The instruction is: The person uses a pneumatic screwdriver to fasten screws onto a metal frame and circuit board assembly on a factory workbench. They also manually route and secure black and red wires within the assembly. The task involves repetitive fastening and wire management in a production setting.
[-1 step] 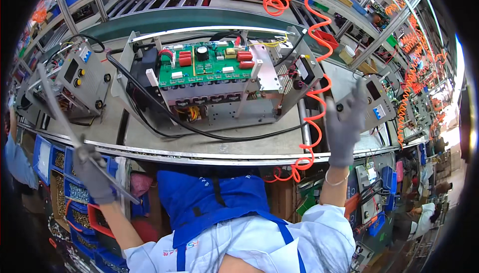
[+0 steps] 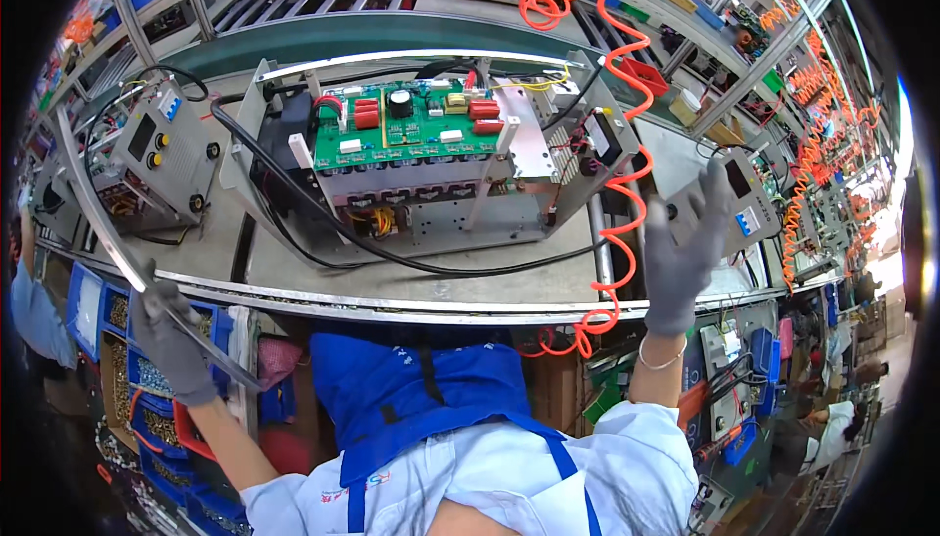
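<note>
Left hand [image 2: 178,345], grey-gloved: fingers are curled and clamped on a long metal strip [image 2: 123,260], gripping it nearer its lower end. The strip is held at the person's left, slanting from beside the left grey power unit [image 2: 184,162] down over the blue parts bins [image 2: 86,345]. It looks bowed, but lens curvature prevents confirming a real bend.

Right hand [image 2: 681,267], also gloved: raised with palm bare of any load, thumb and fingers apart. It stands just beside the orange coiled hose [image 2: 619,232] and in front of the right grey power unit [image 2: 725,233]; contact with either cannot be determined.

Between the hands, an open metal chassis [image 2: 470,228] sits on the workbench [image 2: 269,254], carrying a green circuit board [image 2: 431,125]. A black cable [image 2: 431,268] loops across its front.

Handling assessment: the strip is judged light and fairly stiff, though its length may let the far end whip. Smooth metal could slide against the glove, and edges may be sharp. A hold nearer mid-length, with a second grip toward the upper end, should balance it. The exposed board appears fragile; the strip's ends should be kept off it.
</note>
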Demonstrator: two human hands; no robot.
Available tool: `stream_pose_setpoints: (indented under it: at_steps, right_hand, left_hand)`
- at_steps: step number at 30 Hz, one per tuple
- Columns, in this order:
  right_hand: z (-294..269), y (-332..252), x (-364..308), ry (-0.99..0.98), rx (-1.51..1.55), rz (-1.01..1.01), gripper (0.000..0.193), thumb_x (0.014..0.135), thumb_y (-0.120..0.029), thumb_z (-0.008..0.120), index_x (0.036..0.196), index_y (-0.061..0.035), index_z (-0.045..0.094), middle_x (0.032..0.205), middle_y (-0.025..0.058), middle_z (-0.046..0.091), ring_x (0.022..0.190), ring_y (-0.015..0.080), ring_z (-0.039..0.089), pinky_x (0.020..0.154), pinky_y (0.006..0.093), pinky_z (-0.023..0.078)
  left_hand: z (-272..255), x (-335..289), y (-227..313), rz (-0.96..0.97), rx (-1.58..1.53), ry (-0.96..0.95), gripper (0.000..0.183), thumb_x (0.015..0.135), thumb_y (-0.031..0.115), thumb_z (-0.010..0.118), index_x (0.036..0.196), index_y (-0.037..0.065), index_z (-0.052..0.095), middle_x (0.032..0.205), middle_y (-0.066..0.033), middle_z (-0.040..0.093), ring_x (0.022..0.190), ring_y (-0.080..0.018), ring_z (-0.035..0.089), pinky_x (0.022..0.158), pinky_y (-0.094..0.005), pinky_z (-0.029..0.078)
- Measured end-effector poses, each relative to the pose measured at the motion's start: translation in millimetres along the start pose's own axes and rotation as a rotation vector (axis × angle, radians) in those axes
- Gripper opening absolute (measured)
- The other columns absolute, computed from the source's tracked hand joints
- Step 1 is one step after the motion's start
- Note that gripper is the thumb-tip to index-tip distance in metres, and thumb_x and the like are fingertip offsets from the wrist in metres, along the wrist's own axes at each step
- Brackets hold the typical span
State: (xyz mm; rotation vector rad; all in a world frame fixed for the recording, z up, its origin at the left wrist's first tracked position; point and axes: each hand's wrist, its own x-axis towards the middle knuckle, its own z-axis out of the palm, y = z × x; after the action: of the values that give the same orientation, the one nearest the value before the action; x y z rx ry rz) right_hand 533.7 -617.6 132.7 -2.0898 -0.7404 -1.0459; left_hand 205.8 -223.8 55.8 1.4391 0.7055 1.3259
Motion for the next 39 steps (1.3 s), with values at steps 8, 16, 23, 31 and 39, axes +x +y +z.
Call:
stream_pose_setpoints:
  at_steps: [8,16,23,31,39]
  right_hand:
    - [36.5,-109.0,16.1,-0.220,-0.019,-0.789,0.043,0.076,-0.034,0.072,0.115,-0.0177,0.062,0.118,0.0078,0.059,0.114,0.0279,0.056,0.106,0.0504,0.036]
    - [34.0,-56.9,32.3,-0.669,0.099,-0.485,0.026,0.081,-0.027,0.071,0.102,-0.0114,0.069,0.071,0.0066,0.064,0.061,0.0240,0.060,0.058,0.0352,0.044]
    - [26.7,-30.1,47.2,-0.694,0.249,-0.175,0.025,0.085,-0.017,0.065,0.104,-0.0002,0.067,0.073,0.0124,0.062,0.062,0.0216,0.061,0.060,0.0304,0.047]
    - [42.2,-46.7,40.5,-0.649,0.938,0.397,0.043,0.096,-0.021,0.057,0.130,0.0034,0.052,0.081,0.0057,0.064,0.067,0.0098,0.058,0.060,0.0231,0.046]
    - [102.1,-139.0,7.5,-0.592,1.458,0.522,0.038,0.094,-0.008,0.058,0.130,0.0000,0.048,0.120,0.0202,0.061,0.110,0.0343,0.062,0.095,0.0464,0.052]
  left_hand:
    - [148.1,1.3,92.2,0.369,0.565,-1.262,0.044,0.082,0.009,0.061,0.125,0.011,0.058,0.095,-0.0157,0.068,0.083,-0.0323,0.068,0.076,-0.0389,0.053]
    - [164.5,47.2,63.0,0.837,0.335,-0.571,0.034,0.088,0.022,0.063,0.117,0.005,0.060,0.094,-0.0173,0.062,0.088,-0.0361,0.059,0.077,-0.0411,0.048]
    - [117.0,164.5,0.4,1.021,0.828,-0.520,0.031,0.095,0.036,0.054,0.100,0.010,0.070,0.090,-0.0092,0.068,0.086,-0.0269,0.060,0.076,-0.0334,0.046]
    - [113.6,167.1,-36.7,0.117,-0.478,-0.356,0.052,0.098,0.045,0.050,0.081,0.000,0.071,0.061,-0.0054,0.062,0.042,-0.0042,0.043,0.043,-0.0195,0.030]
    - [65.6,138.7,-94.6,0.326,0.283,-0.527,0.049,0.099,0.044,0.047,0.100,-0.001,0.070,0.082,-0.0084,0.068,0.075,-0.0136,0.064,0.071,-0.0266,0.049]
